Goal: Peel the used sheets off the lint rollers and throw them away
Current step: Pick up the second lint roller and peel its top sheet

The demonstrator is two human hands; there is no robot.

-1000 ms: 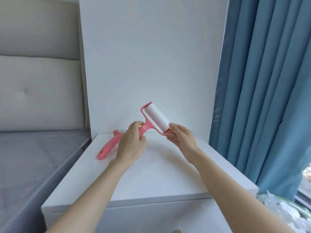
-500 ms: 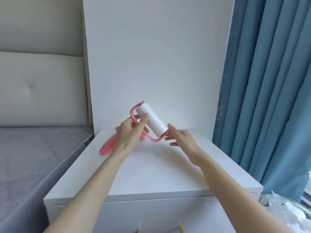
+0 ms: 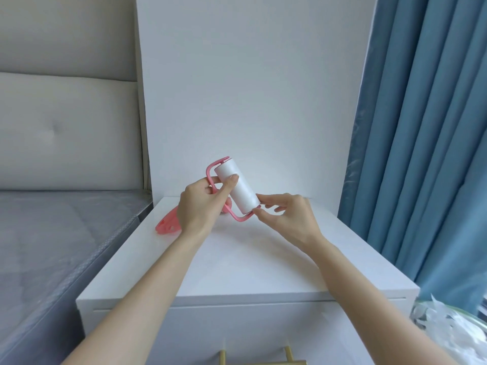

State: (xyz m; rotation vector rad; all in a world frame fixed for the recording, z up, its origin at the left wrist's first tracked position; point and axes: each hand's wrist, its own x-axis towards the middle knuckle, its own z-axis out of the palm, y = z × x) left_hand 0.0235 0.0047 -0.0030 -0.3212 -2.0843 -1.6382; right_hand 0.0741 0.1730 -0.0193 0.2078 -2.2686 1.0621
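While left hand (image 3: 199, 206) grips pink-framed white-paper lint roller (image 3: 236, 190), right hand (image 3: 286, 216), fingers pinched at roll's lower end, seeks sheet edge; peeling presumably follows.

Pink-framed lint roller (image 3: 237, 192) w/ white roll, tilted, held above white cabinet (image 3: 263, 259).

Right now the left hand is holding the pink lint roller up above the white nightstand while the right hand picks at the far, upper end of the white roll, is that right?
Not quite. In the head view the right hand picks at the near, lower end of the white roll, not the far, upper end. The rest stands: the left hand holds the pink lint roller up above the white nightstand.
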